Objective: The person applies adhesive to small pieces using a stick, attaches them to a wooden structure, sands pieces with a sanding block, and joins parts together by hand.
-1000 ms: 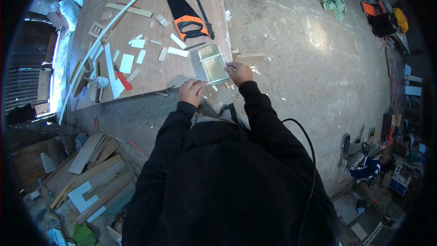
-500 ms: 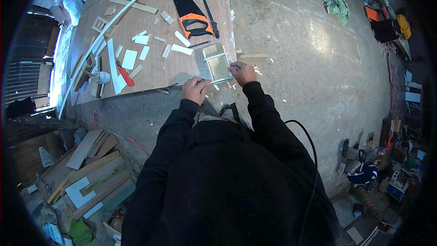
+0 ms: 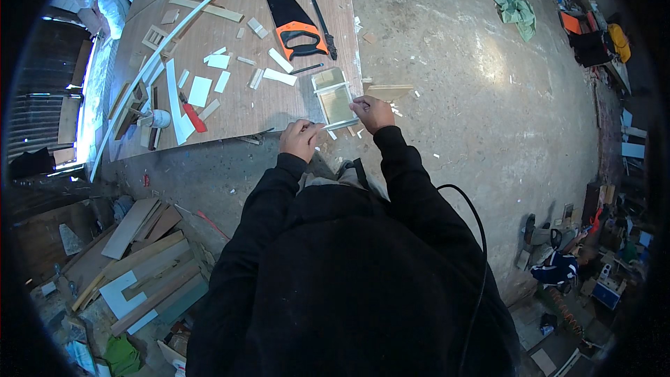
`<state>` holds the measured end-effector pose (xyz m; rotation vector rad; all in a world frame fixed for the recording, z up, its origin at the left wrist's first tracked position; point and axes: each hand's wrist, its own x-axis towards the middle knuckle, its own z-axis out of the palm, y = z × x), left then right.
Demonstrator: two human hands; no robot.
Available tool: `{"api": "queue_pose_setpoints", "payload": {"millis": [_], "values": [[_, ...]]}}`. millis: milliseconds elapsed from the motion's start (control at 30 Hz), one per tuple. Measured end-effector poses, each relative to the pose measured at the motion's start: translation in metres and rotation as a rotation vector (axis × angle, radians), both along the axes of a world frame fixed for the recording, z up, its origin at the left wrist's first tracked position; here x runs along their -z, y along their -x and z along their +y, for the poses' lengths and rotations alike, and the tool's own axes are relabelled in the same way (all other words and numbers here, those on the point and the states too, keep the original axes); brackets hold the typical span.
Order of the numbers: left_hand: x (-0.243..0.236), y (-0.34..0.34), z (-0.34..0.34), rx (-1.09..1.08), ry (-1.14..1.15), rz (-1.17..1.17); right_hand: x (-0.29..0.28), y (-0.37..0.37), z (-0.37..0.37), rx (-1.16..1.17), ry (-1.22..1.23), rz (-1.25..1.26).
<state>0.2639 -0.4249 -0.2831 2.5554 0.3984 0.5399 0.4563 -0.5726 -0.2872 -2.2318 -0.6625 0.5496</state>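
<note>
A small rectangular wooden frame (image 3: 337,104) with pale strips across it lies at the near right corner of the table. My left hand (image 3: 300,141) is closed at its near left corner, fingertips pinching the end of a thin pale strip (image 3: 340,125) along the near edge. On the frame's right side, my right hand (image 3: 375,113) is closed with thumb and fingers on the edge. What exactly lies between those fingers is partly hidden. Beyond the frame are a pencil-like dark stick (image 3: 307,68) and a handsaw (image 3: 293,21) with an orange and black handle.
The wooden table (image 3: 244,98) carries several pale offcuts, a long bent strip (image 3: 160,52), a red-handled knife-like tool (image 3: 193,117) and a white pot (image 3: 160,119). Stacked boards (image 3: 150,272) lie lower left. A black cable (image 3: 481,237) hangs at my right. Another person (image 3: 556,269) is lower right.
My hands and the frame stay in almost the same place. The person at the lower right has shifted posture slightly.
</note>
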Motion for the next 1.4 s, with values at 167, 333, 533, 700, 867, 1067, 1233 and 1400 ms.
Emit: {"api": "queue_pose_setpoints", "payload": {"millis": [167, 333, 533, 700, 867, 1067, 1233, 1400], "values": [[0.001, 0.002, 0.0, -0.006, 0.004, 0.004, -0.005, 0.0, -0.002, 0.008, -0.014, 0.018], [0.003, 0.002, 0.0, -0.007, 0.02, -0.001, -0.006, -0.001, -0.004, 0.04, -0.042, -0.027], [0.003, 0.002, 0.001, 0.004, -0.007, -0.011, 0.005, -0.008, -0.017, 0.076, -0.067, -0.052], [0.003, 0.004, 0.001, 0.001, -0.002, -0.005, 0.005, -0.007, -0.026, 0.082, -0.07, -0.044], [0.002, 0.002, 0.001, 0.008, 0.003, 0.014, 0.01, -0.005, -0.031, 0.078, -0.064, -0.02], [0.002, 0.003, 0.001, 0.003, -0.006, 0.005, 0.003, -0.003, -0.031, 0.065, -0.034, -0.027], [0.002, 0.003, 0.001, -0.001, -0.02, 0.008, -0.003, -0.004, -0.033, -0.062, 0.018, 0.062], [-0.001, 0.003, 0.0, -0.001, -0.006, 0.024, 0.0, -0.004, -0.035, -0.115, 0.013, 0.154]]}}
